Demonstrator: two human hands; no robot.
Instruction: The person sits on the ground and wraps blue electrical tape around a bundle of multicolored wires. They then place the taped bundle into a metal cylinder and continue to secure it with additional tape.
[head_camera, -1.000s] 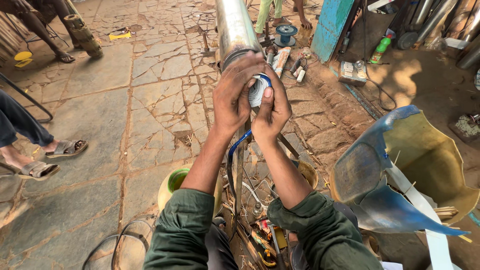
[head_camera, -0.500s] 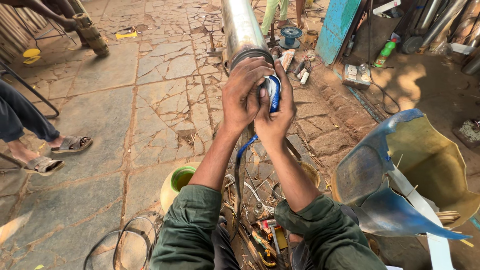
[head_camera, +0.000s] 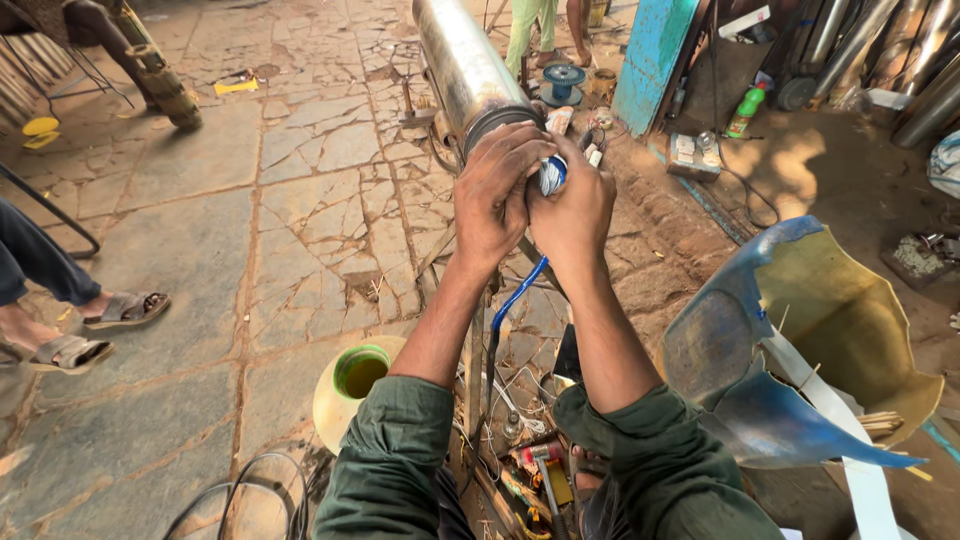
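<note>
since half a second ago: both hands have stayed up at the near end of the steel cylinder (head_camera: 462, 62); the blue-and-white wrapped bundle (head_camera: 551, 176) now shows less between the hands, the right fingers closed further round it. the view has shifted a little; forearms sit at much the same angle.

pose: left hand (head_camera: 492, 195) raised, forearm running up from the green sleeve, back of hand toward the camera, fingers curled over the dark band at the cylinder's near end and touching it. right hand (head_camera: 572, 205) just beside it, touching the left, back toward the camera, fingers bent and clamped on the bundle. left hand's hold is wrapped on the cylinder end; whether it also pinches the bundle cannot be told.

thing and grip: the bundle sits in the gap between the two hands, at the top of the right hand, hard against the cylinder's near end. a blue cable (head_camera: 520, 293) drops from under the hands toward the near side, between the forearms.

around: cream jar with a green mouth (head_camera: 356, 380) near left, below the left elbow. broken blue shell (head_camera: 790, 340) to the right. sandalled feet (head_camera: 95, 330) of another person far left on stone paving (head_camera: 300, 180).
</note>
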